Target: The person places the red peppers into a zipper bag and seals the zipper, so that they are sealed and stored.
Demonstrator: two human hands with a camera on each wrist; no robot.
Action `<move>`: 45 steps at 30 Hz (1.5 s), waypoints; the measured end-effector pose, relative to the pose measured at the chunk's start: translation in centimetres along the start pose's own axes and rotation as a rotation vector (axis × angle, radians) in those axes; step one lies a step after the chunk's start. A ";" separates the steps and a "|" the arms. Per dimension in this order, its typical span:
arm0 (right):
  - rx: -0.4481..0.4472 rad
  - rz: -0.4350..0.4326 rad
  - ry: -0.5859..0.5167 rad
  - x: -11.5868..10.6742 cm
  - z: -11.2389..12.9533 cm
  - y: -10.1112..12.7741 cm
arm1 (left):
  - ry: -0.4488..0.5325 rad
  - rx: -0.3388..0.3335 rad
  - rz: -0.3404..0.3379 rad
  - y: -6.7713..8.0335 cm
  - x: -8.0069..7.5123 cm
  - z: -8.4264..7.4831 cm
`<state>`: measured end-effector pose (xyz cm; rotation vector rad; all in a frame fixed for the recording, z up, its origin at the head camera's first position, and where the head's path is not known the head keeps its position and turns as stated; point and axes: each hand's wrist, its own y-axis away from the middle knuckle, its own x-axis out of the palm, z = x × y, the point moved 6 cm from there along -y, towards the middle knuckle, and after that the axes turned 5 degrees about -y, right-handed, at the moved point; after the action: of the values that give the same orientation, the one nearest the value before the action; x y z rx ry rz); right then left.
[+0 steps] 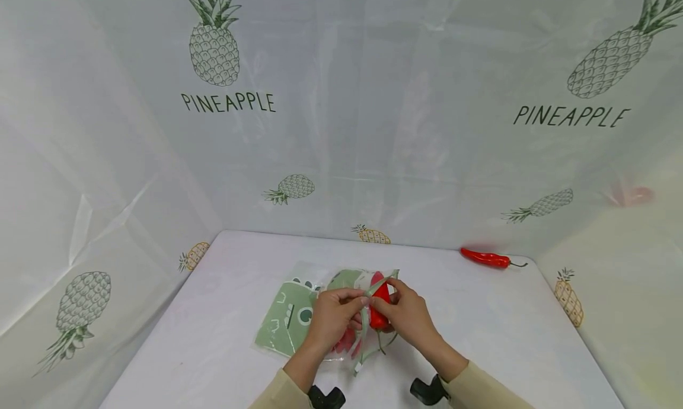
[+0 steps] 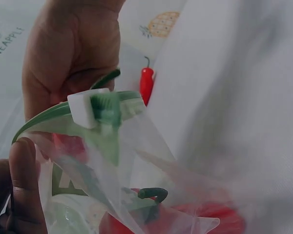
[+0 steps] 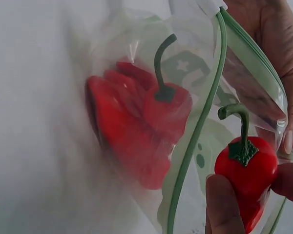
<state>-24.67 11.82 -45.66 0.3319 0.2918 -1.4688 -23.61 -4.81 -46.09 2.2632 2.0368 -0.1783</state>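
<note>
Hands are meeting mid-bench over a clear zip bag (image 1: 299,320) with a green seal strip. The left hand (image 1: 331,317) is pinching the bag's rim near the white slider (image 2: 86,108), and the right hand (image 1: 408,314) is gripping a red pepper (image 3: 246,168) right at the mouth. Another red pepper (image 3: 136,129) is sitting inside, blurred behind the plastic. A chili (image 1: 488,258) is lying well apart near the bench's (image 1: 507,332) far edge. Both forearms are getting cut off at the frame bottom.

left hand (image 1: 332,317) fingers pinching | right hand (image 1: 408,314) fingers curled, gripping
</note>
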 end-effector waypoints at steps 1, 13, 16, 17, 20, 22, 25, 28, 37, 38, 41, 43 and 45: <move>0.000 -0.008 -0.008 0.0 0.1 -0.1 | 0.001 -0.001 -0.002 0.0 0.0 0.0; -0.008 -0.091 -0.053 1.1 -0.1 -1.1 | 0.059 -0.007 -0.012 0.2 0.5 -0.4; -0.045 -0.107 0.043 1.4 -0.2 -1.0 | 0.072 -0.004 -0.039 0.1 0.2 -0.5; -0.058 -0.112 0.078 1.4 -0.3 -1.0 | 0.079 0.001 -0.051 0.0 0.1 -0.6; -0.087 -0.110 0.132 1.6 -0.5 -0.8 | 0.113 0.018 -0.086 -0.1 -0.4 -0.9; -0.100 -0.104 0.138 1.7 -0.4 -0.8 | 0.142 0.023 -0.100 -0.2 -0.5 -0.9; -0.123 -0.087 0.130 1.8 -0.1 -0.6 | 0.166 0.016 -0.106 -0.2 -0.6 -0.9; -0.128 -0.071 0.106 2.0 0.1 -0.4 | 0.154 0.009 -0.098 -0.2 -0.6 -0.9; -0.144 -0.058 0.022 2.4 0.1 -0.1 | 0.144 -0.008 -0.035 0.1 0.1 -0.7; -0.147 -0.067 0.050 2.4 0.1 -0.2 | 0.146 -0.003 -0.046 0.0 0.0 -0.8; -0.160 -0.095 0.146 2.2 0.1 -0.2 | 0.161 0.020 -0.093 -0.2 -0.4 -1.0; -0.162 -0.117 0.217 2.1 0.0 -0.3 | 0.175 0.032 -0.125 -0.3 -0.8 -1.1; -0.174 -0.126 0.274 2.0 0.1 -0.3 | 0.190 0.036 -0.144 -0.3 -1.1 -1.2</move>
<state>-24.76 9.89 -46.38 0.3798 0.6667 -1.5092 -23.97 -5.72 -44.75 2.2324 2.3100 -0.0102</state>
